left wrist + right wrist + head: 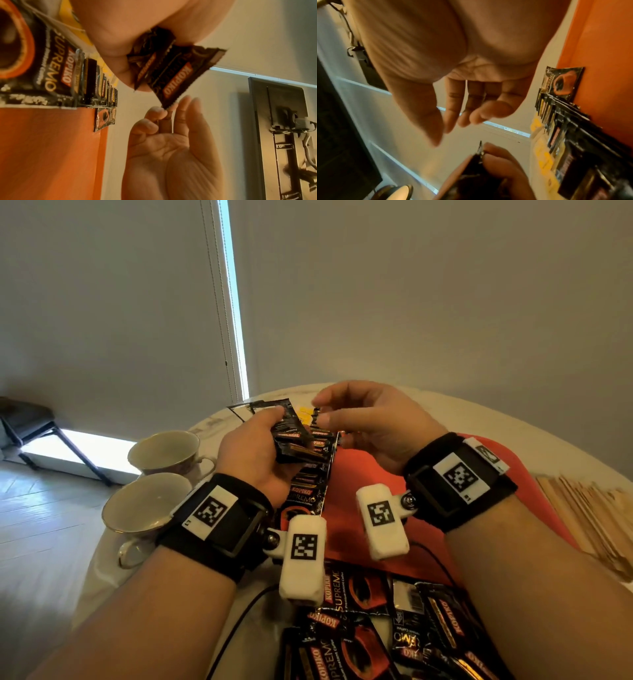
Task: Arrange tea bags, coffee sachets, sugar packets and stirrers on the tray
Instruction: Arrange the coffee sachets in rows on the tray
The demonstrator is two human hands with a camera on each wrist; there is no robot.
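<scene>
My left hand (284, 426) grips a small bunch of black Kopiko coffee sachets (296, 440) above the far left of the orange tray (363, 474). In the left wrist view these sachets (173, 75) fan out between thumb and fingers. My right hand (319, 409) hovers just to the right with relaxed fingers and holds nothing; its fingertips (154, 112) are at the lowest sachet's corner. A row of overlapping sachets (308, 491) lies along the tray's left edge. Yellow tea bags (304, 414) lie beyond it.
Loose coffee sachets (394, 628) are piled at the table's near edge. Wooden stirrers (596, 518) lie to the right of the tray. Two cups (164, 450) (140, 505) stand at the left on the round marble table (212, 422). A black cable (239, 621) trails near my left forearm.
</scene>
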